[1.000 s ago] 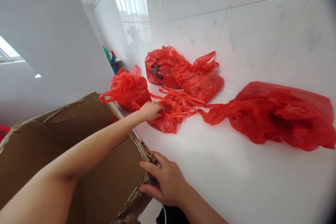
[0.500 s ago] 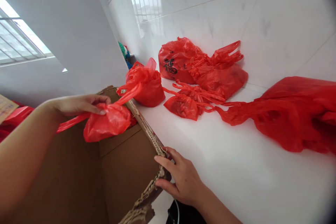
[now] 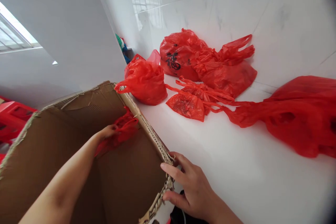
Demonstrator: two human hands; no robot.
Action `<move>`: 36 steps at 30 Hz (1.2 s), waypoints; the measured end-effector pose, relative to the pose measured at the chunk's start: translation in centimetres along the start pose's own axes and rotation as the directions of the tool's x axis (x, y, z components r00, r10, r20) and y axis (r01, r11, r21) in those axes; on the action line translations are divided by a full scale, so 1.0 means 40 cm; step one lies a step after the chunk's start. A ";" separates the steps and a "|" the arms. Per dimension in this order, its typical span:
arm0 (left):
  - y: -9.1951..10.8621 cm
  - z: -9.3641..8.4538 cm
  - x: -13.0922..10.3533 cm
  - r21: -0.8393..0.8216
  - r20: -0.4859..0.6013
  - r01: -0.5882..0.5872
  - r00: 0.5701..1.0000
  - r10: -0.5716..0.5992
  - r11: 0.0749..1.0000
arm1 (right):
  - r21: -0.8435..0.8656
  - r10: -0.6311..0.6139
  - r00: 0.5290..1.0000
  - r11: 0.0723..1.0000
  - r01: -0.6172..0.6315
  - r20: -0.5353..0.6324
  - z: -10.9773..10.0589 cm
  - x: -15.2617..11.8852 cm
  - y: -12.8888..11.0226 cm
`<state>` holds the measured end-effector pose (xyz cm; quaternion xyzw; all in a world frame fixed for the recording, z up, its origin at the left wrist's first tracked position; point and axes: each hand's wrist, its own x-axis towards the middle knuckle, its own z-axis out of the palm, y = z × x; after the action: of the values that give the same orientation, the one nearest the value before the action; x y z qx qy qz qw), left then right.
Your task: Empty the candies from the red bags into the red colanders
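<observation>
Inside the open cardboard box (image 3: pixel 136 178), my left hand (image 3: pixel 108 132) is closed on a red plastic bag (image 3: pixel 126 126). The bag hangs near the far right inner wall, and shadow and the hand hide part of it. My right hand (image 3: pixel 193 182) grips the torn right rim of the box, its thumb and forefinger apart over the edge. The box stands open at the top, with ragged flaps.
A full red bag (image 3: pixel 147 84) stands just outside the far rim. Against the tiled wall lie a larger red bag with black print (image 3: pixel 181 56) and smaller knotted bags (image 3: pixel 187 105). Another red bag (image 3: pixel 301 119) lies at right. Red plastic stools (image 3: pixel 15 119) show at left.
My left hand has carried the red bag from above the rim down into the box. My right hand stays on the rim. The view has shifted slightly.
</observation>
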<state>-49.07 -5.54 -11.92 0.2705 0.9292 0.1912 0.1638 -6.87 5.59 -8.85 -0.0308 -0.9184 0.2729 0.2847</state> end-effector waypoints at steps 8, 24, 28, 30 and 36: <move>0.062 -0.081 0.068 -0.164 -0.474 -0.022 0.879 -0.059 0.986 | -0.007 -0.008 1.000 1.000 0.008 -0.013 -0.002 0.003 -0.002; 0.844 0.061 -0.220 0.451 0.080 -0.836 0.387 0.919 0.313 | -0.025 0.059 0.998 0.998 -0.060 -0.023 0.003 0.004 -0.009; 0.879 0.126 -0.126 0.481 0.147 -0.776 0.529 0.836 0.407 | -0.022 0.062 0.998 0.998 -0.063 -0.028 0.006 0.003 -0.005; 0.879 0.117 -0.110 0.471 0.170 -0.771 0.556 0.814 0.428 | -0.013 0.061 0.998 0.998 -0.061 -0.029 0.008 0.004 -0.002; 0.841 -0.071 -0.208 0.293 0.157 -0.811 0.564 0.811 0.507 | 0.003 0.078 0.997 0.997 -0.078 -0.006 0.008 0.001 0.002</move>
<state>-28.77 15.24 7.17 0.6964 0.7125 0.0859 0.0069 -7.09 5.53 -9.09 -0.0670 -0.9151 0.2852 0.2769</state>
